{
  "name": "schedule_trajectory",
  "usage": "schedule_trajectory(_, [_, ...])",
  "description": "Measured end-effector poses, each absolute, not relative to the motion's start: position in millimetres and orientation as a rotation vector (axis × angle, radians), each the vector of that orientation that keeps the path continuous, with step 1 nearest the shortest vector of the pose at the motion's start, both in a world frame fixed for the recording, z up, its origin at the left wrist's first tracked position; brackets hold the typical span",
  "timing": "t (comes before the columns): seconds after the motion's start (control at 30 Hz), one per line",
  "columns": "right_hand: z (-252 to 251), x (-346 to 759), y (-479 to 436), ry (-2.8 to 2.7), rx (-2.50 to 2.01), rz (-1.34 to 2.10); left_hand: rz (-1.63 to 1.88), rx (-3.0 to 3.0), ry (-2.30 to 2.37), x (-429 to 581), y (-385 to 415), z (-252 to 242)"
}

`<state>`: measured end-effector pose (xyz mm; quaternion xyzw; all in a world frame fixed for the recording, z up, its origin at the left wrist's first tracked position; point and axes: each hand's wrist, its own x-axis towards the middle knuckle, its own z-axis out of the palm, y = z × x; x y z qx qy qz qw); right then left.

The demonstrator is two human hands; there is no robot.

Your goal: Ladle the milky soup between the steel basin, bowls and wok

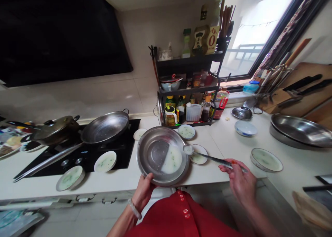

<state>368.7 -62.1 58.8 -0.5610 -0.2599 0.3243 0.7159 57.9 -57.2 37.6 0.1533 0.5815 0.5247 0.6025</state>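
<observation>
My left hand point(145, 190) grips the near rim of a wide metal basin point(150, 157), its thumb over the edge. The basin is tilted, and pale soup with green bits point(172, 159) pools at its right side. In my right hand point(241, 180) is the handle of a metal ladle point(188, 149). The ladle's bowl is at the basin's right rim, with some whitish soup in it, beside a small bowl of soup point(199, 158). Another soup bowl point(186, 131) sits behind the basin, and a small pale bowl point(140, 133) is partly hidden at its back left.
Two soup bowls point(105, 161) point(70, 178) stand at the left, by the black stove point(119, 147), which holds a wok point(105, 128) and a lidded pot point(55, 128). At the right are another soup bowl point(267, 159), a white bowl point(245, 128) and large metal basins point(301, 126). Behind rises a condiment rack point(189, 91).
</observation>
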Motion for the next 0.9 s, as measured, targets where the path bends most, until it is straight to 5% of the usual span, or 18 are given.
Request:
schedule_trajectory(0.23, [39, 399, -82, -1.075, -1.483, 0.431, 1.228, 0.345, 1.331, 57, -54, 36])
schedule_trajectory(0.43, [19, 399, -92, -1.696, -1.090, 0.221, 1.236, 0.327, 1.336, 56, -54, 35])
schedule_trajectory(0.9, [43, 340, -66, -1.432, -1.063, 0.397, 1.205, 0.366, 1.338, 60, -54, 38])
